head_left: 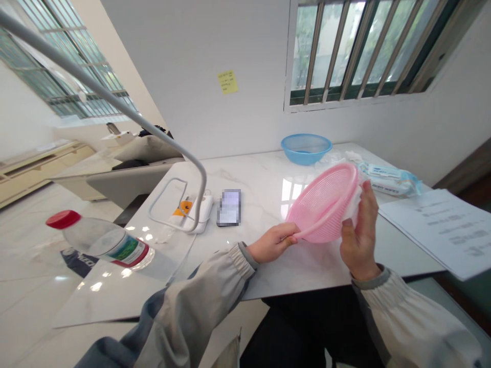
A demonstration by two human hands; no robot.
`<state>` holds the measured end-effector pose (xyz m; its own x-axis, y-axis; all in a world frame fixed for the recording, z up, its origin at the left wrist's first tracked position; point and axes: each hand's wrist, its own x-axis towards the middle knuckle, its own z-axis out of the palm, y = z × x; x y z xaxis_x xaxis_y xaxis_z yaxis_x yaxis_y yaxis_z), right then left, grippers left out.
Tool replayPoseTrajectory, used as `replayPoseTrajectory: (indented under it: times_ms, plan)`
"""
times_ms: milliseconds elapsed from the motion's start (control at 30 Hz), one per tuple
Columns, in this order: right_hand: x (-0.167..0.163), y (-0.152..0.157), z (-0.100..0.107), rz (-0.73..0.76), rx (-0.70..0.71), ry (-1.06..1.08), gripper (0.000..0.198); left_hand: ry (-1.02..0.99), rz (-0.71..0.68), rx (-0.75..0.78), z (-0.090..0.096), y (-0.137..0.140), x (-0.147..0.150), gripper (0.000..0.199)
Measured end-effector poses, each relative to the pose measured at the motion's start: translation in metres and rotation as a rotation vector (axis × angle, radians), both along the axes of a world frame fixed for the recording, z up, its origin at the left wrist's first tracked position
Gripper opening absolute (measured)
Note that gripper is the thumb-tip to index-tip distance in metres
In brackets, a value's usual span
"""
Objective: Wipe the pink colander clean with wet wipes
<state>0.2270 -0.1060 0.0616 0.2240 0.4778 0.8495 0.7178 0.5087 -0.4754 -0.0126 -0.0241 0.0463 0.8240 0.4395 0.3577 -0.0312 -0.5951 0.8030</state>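
Note:
Tilted on its side above the table, a pink plastic mesh basket [324, 204] faces left with its inside partly visible. My left hand [273, 242] pinches its rim at the lower left, thumb on top. On the other side, my right hand [360, 235] presses a white wipe [352, 207] against the basket's right edge. Its fingers are partly hidden behind the wipe. Behind the basket lies a blue and white packet of wipes [391, 180], with crumpled white tissue [332, 158] near it.
A blue plastic basin [306, 149] stands at the table's back edge. Left of my hands lie a phone [229, 207] and a white device [197, 212] beside a grey metal stand [201, 179]. A red-capped water bottle [115, 245] is at the left, printed papers [445, 225] at the right.

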Motion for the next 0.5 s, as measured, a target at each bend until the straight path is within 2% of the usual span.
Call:
replayPoseTrajectory:
  times_ms: [100, 267, 500]
  plan:
    - [-0.0077, -0.0029, 0.0007, -0.027, -0.041, 0.012, 0.074, 0.019, 0.018, -0.015, 0.0014, -0.0006, 0.0008, 0.075]
    - [-0.0099, -0.0023, -0.0001, -0.029, 0.022, -0.037, 0.07, 0.036, 0.026, -0.006, 0.0024, -0.0008, 0.0009, 0.077]
    - [-0.0064, 0.0027, -0.0021, -0.013, -0.02, 0.114, 0.072, 0.012, 0.017, 0.005, 0.0041, -0.0015, 0.0011, 0.073]
